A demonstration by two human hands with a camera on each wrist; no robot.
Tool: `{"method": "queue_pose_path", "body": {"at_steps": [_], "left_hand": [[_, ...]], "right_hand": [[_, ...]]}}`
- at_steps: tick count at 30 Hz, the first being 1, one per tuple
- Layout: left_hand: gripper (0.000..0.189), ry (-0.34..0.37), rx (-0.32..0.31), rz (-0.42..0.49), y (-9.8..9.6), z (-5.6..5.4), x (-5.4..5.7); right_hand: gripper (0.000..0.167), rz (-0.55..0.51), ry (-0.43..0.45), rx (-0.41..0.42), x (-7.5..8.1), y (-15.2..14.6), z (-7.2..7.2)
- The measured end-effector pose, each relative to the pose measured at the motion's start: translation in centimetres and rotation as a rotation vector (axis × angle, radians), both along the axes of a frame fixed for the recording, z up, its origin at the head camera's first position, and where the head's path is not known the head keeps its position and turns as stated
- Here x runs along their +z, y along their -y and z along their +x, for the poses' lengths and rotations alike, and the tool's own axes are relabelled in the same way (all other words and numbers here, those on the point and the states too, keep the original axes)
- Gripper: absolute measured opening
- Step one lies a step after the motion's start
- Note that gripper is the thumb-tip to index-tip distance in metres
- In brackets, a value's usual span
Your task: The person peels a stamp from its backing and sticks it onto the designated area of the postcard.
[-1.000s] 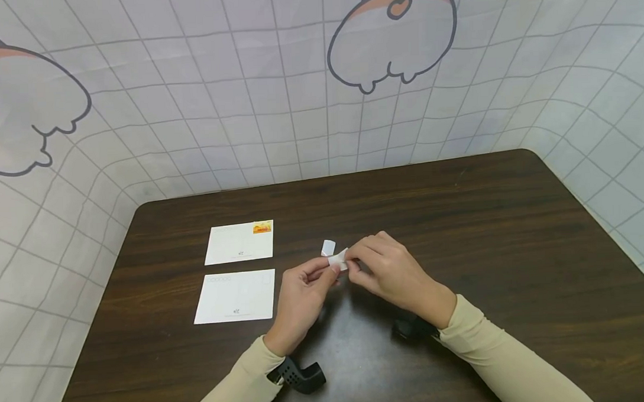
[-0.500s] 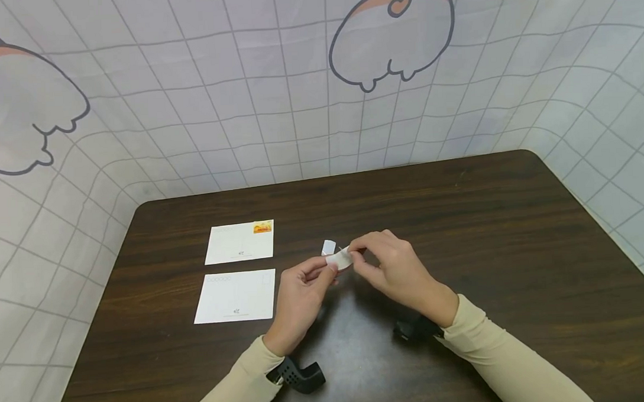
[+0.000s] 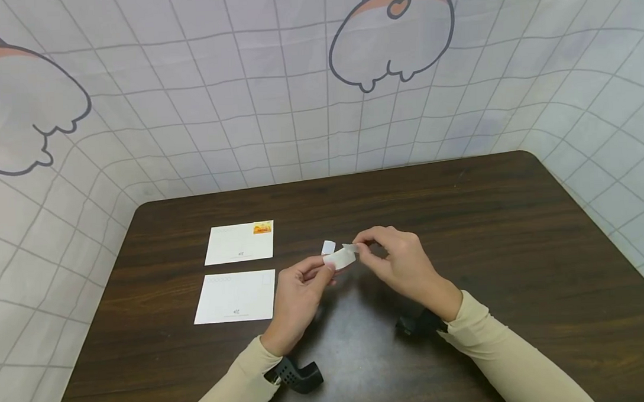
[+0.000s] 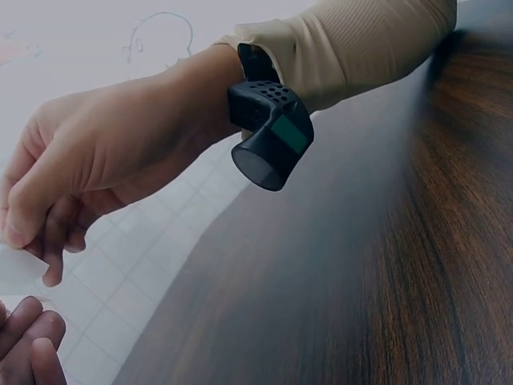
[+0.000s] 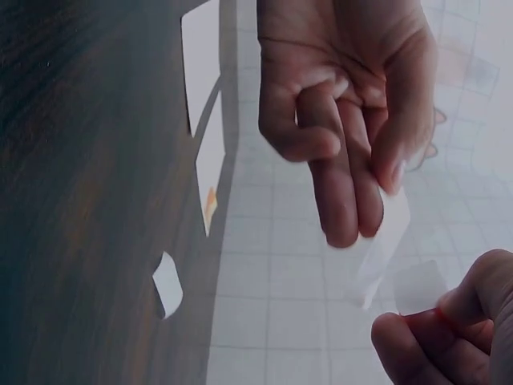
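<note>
My left hand (image 3: 297, 296) pinches a curved white paper slip (image 3: 338, 259) between thumb and fingers, above the table. Just to its right, my right hand (image 3: 404, 266) pinches a thin, greyish see-through piece (image 3: 349, 247) by its edge. In the right wrist view this thin piece (image 5: 421, 286) is held beside the slip (image 5: 389, 241); whether the two still touch I cannot tell. Behind the slip a small white paper scrap (image 3: 328, 246) lies on the table, slightly curled in the right wrist view.
Left of the hands lie two white postcards on the dark wooden table (image 3: 488, 219). The far postcard (image 3: 238, 244) bears an orange-yellow stamp (image 3: 262, 227); the near postcard (image 3: 235, 298) has a printed outline box in its corner. A white gridded curtain (image 3: 297, 107) surrounds the table.
My right hand has moved slightly right and away from the left hand, drawing the thin see-through piece up from the slip's right end. More of the slip shows. The postcards and scrap stay put.
</note>
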State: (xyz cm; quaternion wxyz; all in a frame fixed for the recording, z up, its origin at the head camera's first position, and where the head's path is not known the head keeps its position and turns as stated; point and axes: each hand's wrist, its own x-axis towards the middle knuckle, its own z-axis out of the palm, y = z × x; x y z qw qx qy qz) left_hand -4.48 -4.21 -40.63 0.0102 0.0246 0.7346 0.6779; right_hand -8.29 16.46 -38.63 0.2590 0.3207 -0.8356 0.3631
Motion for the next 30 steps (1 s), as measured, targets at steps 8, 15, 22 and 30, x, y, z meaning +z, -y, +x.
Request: {"method": "queue_pose_path", "body": {"at_steps": [8, 15, 22, 30], "left_hand": [[0.02, 0.009, -0.001, 0.018, 0.4, -0.1, 0.1], [0.018, 0.004, -0.016, 0.019, 0.8, -0.1, 0.2], [0.017, -0.005, -0.022, 0.017, 0.9, -0.1, 0.4], [0.019, -0.006, -0.033, 0.034, 1.2, 0.0, 0.5]], "right_hand": [[0.007, -0.077, 0.061, -0.02, 0.1, -0.6, -0.7], [0.006, -0.09, 0.074, -0.055, 0.4, -1.1, -0.9], [0.007, -0.044, 0.053, -0.083, 0.6, -1.8, -1.2], [0.008, -0.012, 0.074, -0.092, 0.4, -2.5, -1.4]]}}
